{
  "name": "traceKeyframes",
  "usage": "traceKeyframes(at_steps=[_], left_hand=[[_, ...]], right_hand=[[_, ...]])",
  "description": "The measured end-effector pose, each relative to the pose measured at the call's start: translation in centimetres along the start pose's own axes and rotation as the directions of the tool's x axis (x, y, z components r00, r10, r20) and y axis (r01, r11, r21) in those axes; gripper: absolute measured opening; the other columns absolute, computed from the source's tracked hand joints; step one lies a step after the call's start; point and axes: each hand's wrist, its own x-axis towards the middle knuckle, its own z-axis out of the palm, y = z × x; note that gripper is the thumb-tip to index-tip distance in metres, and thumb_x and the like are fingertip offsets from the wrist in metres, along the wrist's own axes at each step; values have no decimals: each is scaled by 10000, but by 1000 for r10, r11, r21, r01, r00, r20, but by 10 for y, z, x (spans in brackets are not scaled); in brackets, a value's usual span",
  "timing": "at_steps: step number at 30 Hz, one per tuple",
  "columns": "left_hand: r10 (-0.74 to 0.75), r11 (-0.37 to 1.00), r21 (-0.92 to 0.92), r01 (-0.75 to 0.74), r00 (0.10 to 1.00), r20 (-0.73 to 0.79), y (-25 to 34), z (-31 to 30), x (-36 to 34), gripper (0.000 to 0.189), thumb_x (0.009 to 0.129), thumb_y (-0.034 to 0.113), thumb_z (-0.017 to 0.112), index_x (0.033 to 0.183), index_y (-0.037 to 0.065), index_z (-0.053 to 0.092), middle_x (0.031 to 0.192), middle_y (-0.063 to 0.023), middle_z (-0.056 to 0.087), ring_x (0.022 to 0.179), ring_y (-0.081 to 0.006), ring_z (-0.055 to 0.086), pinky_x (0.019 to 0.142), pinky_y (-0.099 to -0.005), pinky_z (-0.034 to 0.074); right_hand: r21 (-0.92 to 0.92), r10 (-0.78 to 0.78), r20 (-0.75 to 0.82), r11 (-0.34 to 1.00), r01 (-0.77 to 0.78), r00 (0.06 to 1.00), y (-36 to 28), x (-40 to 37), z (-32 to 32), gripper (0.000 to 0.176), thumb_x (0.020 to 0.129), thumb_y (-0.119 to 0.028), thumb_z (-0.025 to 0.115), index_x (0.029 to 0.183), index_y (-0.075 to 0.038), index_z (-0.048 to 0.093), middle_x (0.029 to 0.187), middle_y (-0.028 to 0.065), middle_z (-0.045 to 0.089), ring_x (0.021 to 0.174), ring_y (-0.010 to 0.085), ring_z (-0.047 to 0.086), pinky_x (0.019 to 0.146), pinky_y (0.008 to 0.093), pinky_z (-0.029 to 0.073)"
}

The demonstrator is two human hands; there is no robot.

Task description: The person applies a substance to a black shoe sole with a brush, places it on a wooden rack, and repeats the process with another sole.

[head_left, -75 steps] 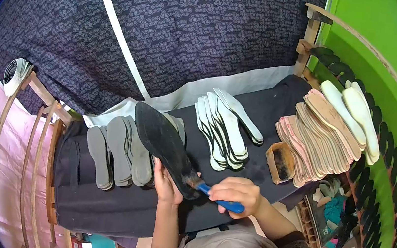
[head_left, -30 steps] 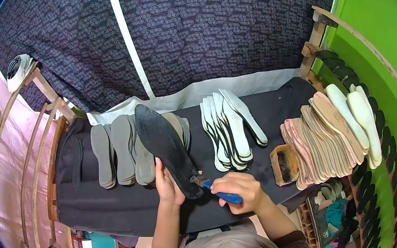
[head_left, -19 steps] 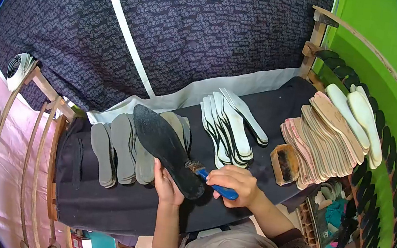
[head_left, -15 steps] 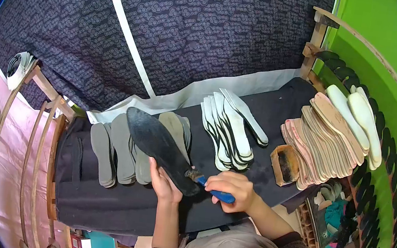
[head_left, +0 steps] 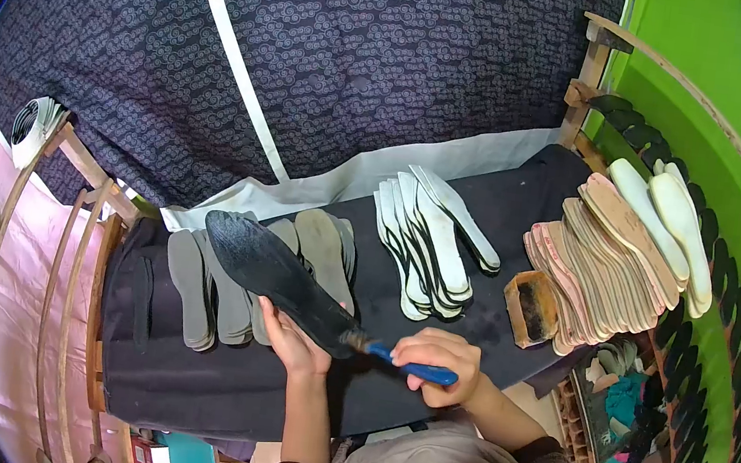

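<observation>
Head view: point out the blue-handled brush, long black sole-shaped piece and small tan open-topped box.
Blue-handled brush [head_left: 438,375]: head view, exposed end of its handle.
Long black sole-shaped piece [head_left: 283,278]: head view, middle of its face.
Small tan open-topped box [head_left: 515,312]: head view, left wall.

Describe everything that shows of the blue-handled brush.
The brush has a smooth blue handle, perhaps plastic or painted wood, gripped and partly hidden by the right hand. It slants slightly, bristles towards the picture's left. These look dark brownish, though blurred, and meet the narrower end of the black sole held in the left hand.
</observation>
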Motion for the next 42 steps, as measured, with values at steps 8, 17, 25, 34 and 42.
traceKeyframes(at_steps=[8, 17, 25, 34, 42], left_hand=[[32, 988, -151, -22, 997, 65, -9, -17, 8, 446, 954, 477, 348, 1194, 131, 494, 1019, -60, 602, 821, -274, 605, 701, -510, 503], [45, 984, -174, -31, 996, 80, -4, -8, 7, 445, 958, 475, 343, 1172, 124, 512, 998, -52, 612, 818, -271, 614, 706, -506, 504], [69, 977, -208, -56, 996, 57, -4, -2, 5, 442, 958, 473, 347, 1185, 129, 507, 1013, -44, 604, 842, -262, 604, 715, -500, 500], [89, 981, -176, -87, 996, 4, -6, 2, 1, 442, 957, 471, 344, 1197, 130, 492, 1023, -50, 594, 822, -275, 598, 697, -491, 495], [38, 984, -178, -27, 998, 59, -12, -1, -1, 443, 962, 472, 325, 1190, 129, 490, 1001, -49, 595, 814, -265, 605, 693, -499, 509]], right_hand=[[-192, -106, 61, 975, 116, 993, 6, -11, 13, 437, 539, 68, 668, 966, 10, 600, 919, 148, 638, 695, 273, 609, 611, 322, 500], [-205, -60, 13, 977, 62, 998, 4, -1, 4, 321, 549, 72, 666, 860, 6, 633, 802, 143, 649, 639, 259, 625, 581, 306, 501], [-222, -77, -30, 973, 68, 997, 6, 2, 3, 311, 559, 59, 670, 863, 15, 625, 802, 139, 650, 628, 253, 619, 575, 294, 497], [-180, -71, -7, 981, 69, 997, 10, -4, 3, 417, 547, 103, 660, 949, 11, 599, 881, 139, 645, 668, 269, 614, 596, 307, 496], [-147, -70, 53, 986, 77, 996, 4, -2, 3, 321, 554, 75, 665, 865, 3, 635, 811, 140, 655, 675, 259, 637, 596, 301, 505]])
